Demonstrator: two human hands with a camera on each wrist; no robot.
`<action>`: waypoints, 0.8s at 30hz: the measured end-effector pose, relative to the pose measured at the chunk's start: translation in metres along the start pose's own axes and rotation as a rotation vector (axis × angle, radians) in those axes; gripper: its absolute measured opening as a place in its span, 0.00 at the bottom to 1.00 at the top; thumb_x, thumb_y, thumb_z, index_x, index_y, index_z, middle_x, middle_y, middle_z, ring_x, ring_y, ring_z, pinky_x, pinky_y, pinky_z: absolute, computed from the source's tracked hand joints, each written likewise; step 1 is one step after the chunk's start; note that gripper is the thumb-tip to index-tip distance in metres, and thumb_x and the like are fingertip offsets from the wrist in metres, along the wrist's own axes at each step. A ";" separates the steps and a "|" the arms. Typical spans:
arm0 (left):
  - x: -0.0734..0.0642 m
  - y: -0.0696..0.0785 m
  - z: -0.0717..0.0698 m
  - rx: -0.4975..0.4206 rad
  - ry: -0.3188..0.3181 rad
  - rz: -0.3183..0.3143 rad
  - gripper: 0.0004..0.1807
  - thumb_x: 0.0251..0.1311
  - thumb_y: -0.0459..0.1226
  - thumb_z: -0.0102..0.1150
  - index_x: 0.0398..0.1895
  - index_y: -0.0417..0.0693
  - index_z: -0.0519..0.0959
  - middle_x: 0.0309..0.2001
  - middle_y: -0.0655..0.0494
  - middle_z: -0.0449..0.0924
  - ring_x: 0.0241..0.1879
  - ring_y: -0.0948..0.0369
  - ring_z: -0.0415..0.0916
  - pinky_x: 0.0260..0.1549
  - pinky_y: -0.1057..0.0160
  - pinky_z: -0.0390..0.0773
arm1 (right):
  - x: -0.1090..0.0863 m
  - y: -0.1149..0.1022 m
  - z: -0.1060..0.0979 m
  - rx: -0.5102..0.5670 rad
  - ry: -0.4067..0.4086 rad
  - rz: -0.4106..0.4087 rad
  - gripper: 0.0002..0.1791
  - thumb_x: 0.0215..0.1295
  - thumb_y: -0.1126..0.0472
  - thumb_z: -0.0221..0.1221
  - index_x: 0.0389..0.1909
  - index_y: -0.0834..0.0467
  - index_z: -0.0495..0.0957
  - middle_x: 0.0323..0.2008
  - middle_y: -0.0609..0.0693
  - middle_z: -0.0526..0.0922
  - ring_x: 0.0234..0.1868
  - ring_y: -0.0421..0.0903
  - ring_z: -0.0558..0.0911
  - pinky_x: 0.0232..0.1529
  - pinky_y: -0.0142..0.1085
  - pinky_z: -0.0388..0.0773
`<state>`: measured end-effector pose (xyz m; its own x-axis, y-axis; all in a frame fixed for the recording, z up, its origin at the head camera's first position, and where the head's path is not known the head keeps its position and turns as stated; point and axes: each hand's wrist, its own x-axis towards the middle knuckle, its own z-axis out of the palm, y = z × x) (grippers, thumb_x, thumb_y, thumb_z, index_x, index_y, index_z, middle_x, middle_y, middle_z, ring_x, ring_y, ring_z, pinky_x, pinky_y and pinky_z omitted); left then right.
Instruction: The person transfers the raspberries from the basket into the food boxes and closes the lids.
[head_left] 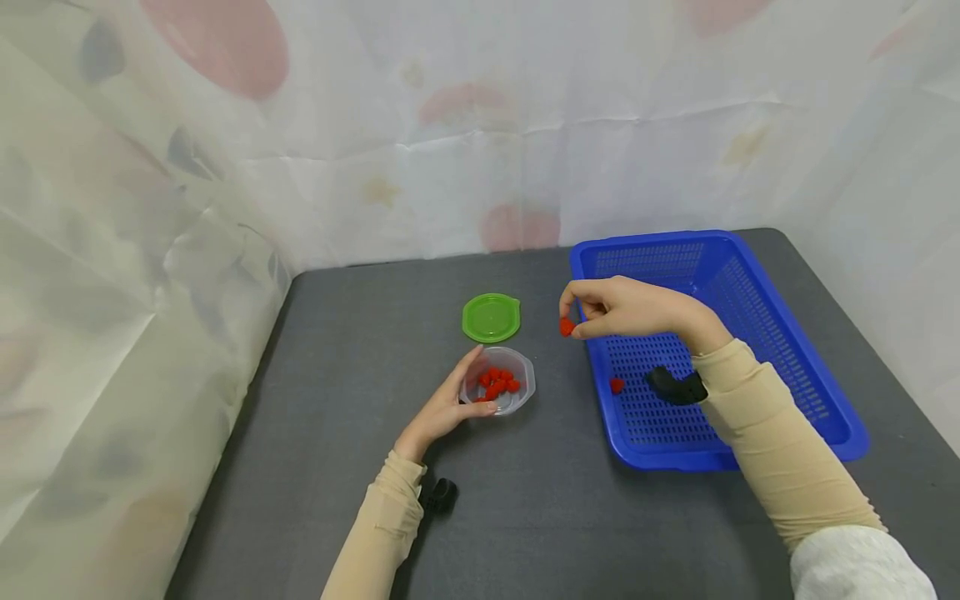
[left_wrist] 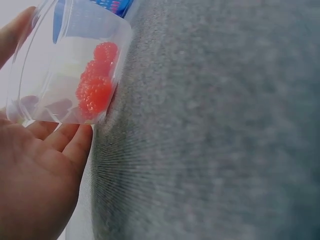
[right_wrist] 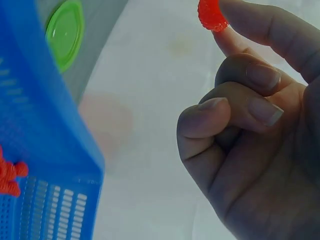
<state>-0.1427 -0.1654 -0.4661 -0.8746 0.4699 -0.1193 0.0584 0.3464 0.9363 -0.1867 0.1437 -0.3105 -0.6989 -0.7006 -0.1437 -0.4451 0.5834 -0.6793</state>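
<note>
red berries (head_left: pixel 496 387), blue basket (head_left: pixel 675 460)

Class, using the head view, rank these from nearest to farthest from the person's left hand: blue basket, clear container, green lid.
1. Clear container: nearest, held in the left hand.
2. Green lid: lying just beyond the fingertips.
3. Blue basket: off to the right, farthest of the three.
</note>
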 end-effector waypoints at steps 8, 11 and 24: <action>0.009 -0.013 -0.002 0.107 0.062 0.003 0.52 0.47 0.40 0.71 0.73 0.58 0.49 0.71 0.53 0.55 0.71 0.54 0.53 0.69 0.47 0.51 | 0.023 -0.015 0.010 0.008 -0.062 -0.030 0.10 0.62 0.57 0.58 0.44 0.47 0.73 0.19 0.45 0.63 0.20 0.40 0.62 0.26 0.33 0.63; 0.009 -0.013 -0.003 0.134 0.071 -0.017 0.53 0.46 0.43 0.71 0.73 0.59 0.49 0.71 0.55 0.54 0.71 0.54 0.53 0.68 0.45 0.51 | 0.034 -0.021 0.014 0.000 -0.086 -0.038 0.10 0.62 0.56 0.58 0.44 0.46 0.73 0.20 0.45 0.64 0.20 0.41 0.63 0.26 0.33 0.63; 0.012 -0.019 -0.002 0.065 0.051 -0.049 0.56 0.46 0.42 0.71 0.73 0.68 0.43 0.73 0.57 0.49 0.72 0.53 0.49 0.67 0.41 0.51 | 0.076 -0.017 0.038 0.017 -0.191 -0.008 0.11 0.60 0.59 0.57 0.44 0.50 0.73 0.21 0.45 0.68 0.23 0.41 0.67 0.30 0.33 0.66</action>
<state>-0.1554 -0.1676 -0.4847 -0.9003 0.4101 -0.1458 0.0449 0.4207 0.9061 -0.2108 0.0651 -0.3371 -0.5756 -0.7714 -0.2712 -0.4393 0.5715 -0.6931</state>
